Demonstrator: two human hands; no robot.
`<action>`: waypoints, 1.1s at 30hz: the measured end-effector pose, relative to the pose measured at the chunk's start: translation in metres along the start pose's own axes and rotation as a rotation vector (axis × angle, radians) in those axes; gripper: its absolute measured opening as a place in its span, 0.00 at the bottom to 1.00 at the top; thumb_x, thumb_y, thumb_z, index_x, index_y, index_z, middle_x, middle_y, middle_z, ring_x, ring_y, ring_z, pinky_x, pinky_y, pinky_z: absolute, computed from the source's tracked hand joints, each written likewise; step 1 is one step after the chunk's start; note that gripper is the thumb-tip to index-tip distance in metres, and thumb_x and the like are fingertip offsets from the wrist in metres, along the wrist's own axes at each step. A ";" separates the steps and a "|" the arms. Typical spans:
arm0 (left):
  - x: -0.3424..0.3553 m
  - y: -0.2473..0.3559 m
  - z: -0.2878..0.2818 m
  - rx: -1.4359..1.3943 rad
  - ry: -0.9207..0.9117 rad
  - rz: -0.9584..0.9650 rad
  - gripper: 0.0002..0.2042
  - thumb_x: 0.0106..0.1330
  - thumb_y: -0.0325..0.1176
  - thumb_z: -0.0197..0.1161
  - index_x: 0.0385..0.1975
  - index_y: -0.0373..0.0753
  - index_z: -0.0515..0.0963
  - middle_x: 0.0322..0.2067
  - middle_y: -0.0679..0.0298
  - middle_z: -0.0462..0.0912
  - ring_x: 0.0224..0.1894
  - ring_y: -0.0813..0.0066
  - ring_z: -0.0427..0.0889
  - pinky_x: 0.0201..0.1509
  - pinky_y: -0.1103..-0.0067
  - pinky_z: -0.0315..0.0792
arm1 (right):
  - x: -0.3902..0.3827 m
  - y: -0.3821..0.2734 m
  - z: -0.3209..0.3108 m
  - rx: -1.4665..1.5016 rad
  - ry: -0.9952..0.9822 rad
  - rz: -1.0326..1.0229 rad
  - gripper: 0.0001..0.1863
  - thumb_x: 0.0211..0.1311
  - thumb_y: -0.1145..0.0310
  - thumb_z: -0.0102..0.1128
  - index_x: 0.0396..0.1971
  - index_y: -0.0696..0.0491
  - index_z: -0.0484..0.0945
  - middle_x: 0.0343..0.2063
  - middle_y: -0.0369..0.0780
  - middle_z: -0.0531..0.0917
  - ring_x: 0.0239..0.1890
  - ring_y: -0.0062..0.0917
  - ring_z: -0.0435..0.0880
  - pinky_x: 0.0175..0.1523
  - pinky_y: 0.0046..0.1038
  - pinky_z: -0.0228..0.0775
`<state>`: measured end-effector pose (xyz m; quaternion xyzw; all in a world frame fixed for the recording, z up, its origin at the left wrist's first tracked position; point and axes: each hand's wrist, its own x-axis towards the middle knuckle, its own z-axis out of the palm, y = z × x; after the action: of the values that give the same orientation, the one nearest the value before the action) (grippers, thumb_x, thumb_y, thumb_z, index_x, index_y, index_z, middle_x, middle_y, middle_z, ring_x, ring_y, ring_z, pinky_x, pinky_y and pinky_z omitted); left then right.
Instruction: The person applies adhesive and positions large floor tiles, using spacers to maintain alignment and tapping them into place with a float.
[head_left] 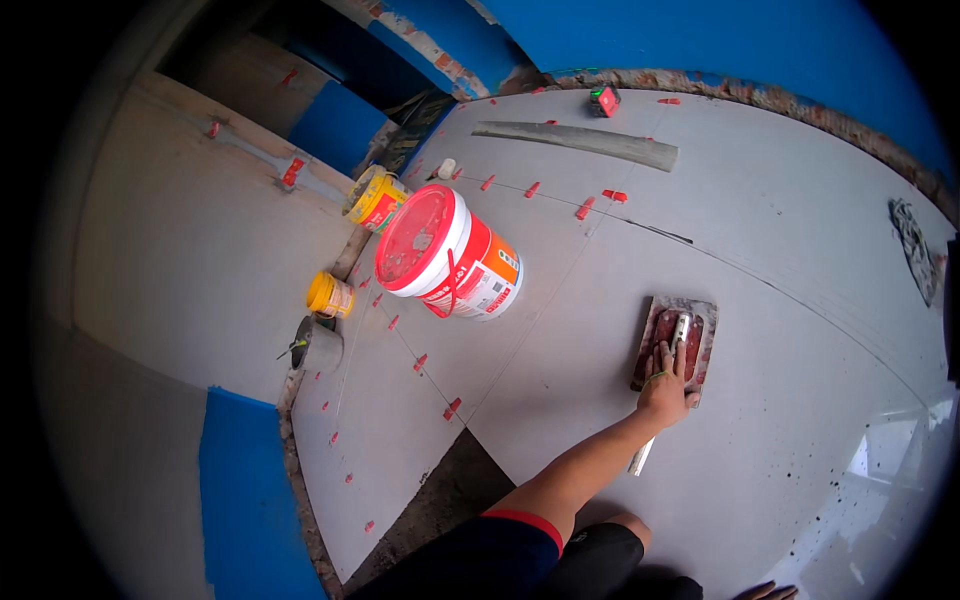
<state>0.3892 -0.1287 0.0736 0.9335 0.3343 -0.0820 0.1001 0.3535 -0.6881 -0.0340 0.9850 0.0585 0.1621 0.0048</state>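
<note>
My left hand point(668, 392) is on a rectangular float point(707, 345) with a dark red middle and a pale handle, its fingers over the handle. The float lies on a large light grey floor tile point(590, 370). From under my left wrist a narrow white strip point(641, 459) sticks out; whether it joins the float is hidden. At the lower edge, only the fingers of my right hand point(770, 592) show, spread on the tile.
A red-lidded bucket point(478, 262), yellow buckets point(378, 200) and a grey pail point(318, 345) stand left. Red levelling wedges point(453, 408) line the joints. A bare floor gap point(450, 490) lies near my knee. Far off are a long grey board point(580, 143) and a small red-and-black device point(605, 101).
</note>
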 end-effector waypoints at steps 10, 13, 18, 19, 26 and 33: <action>0.009 0.025 0.004 0.288 -0.042 0.019 0.53 0.60 0.58 0.66 0.73 0.25 0.45 0.73 0.39 0.48 0.76 0.41 0.47 0.76 0.53 0.45 | 0.037 -0.223 -0.058 0.838 -0.673 -0.489 0.36 0.69 0.53 0.51 0.73 0.52 0.56 0.74 0.42 0.58 0.76 0.38 0.53 0.77 0.46 0.41; 0.017 0.013 0.005 0.612 0.148 0.052 0.49 0.67 0.59 0.58 0.74 0.29 0.43 0.74 0.40 0.44 0.76 0.43 0.45 0.74 0.49 0.45 | 0.050 -0.240 -0.020 0.788 -0.603 -0.529 0.37 0.72 0.48 0.46 0.75 0.50 0.52 0.76 0.38 0.53 0.77 0.32 0.49 0.78 0.44 0.38; 0.059 0.096 0.059 0.179 0.132 0.565 0.43 0.73 0.57 0.49 0.74 0.28 0.45 0.74 0.40 0.43 0.77 0.44 0.40 0.77 0.55 0.40 | 0.148 -0.003 0.020 0.269 -0.473 0.154 0.40 0.64 0.55 0.58 0.72 0.54 0.57 0.72 0.49 0.59 0.75 0.45 0.54 0.77 0.50 0.40; 0.074 0.132 0.078 0.139 0.144 0.507 0.42 0.73 0.57 0.48 0.73 0.27 0.45 0.74 0.40 0.43 0.78 0.45 0.39 0.78 0.56 0.38 | 0.171 0.058 0.020 0.159 -0.447 0.322 0.38 0.68 0.56 0.55 0.72 0.56 0.56 0.73 0.49 0.57 0.75 0.45 0.52 0.77 0.48 0.38; 0.158 0.295 0.124 0.038 0.289 0.188 0.43 0.73 0.59 0.44 0.73 0.25 0.45 0.74 0.34 0.39 0.77 0.42 0.37 0.78 0.56 0.33 | 0.172 -0.005 -0.014 0.272 -0.584 0.062 0.41 0.60 0.65 0.64 0.72 0.58 0.56 0.72 0.52 0.58 0.73 0.51 0.55 0.74 0.53 0.47; 0.161 0.301 0.116 0.022 0.326 0.163 0.39 0.74 0.56 0.46 0.72 0.28 0.49 0.72 0.33 0.45 0.76 0.39 0.43 0.76 0.54 0.42 | 0.171 -0.236 0.024 0.828 -0.662 -0.488 0.34 0.74 0.56 0.45 0.75 0.50 0.51 0.76 0.37 0.53 0.78 0.28 0.49 0.76 0.40 0.45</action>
<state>0.6954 -0.2867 -0.0341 0.9595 0.2685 0.0750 0.0407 0.4951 -0.4331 -0.0088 0.8611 0.3377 -0.1968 -0.3253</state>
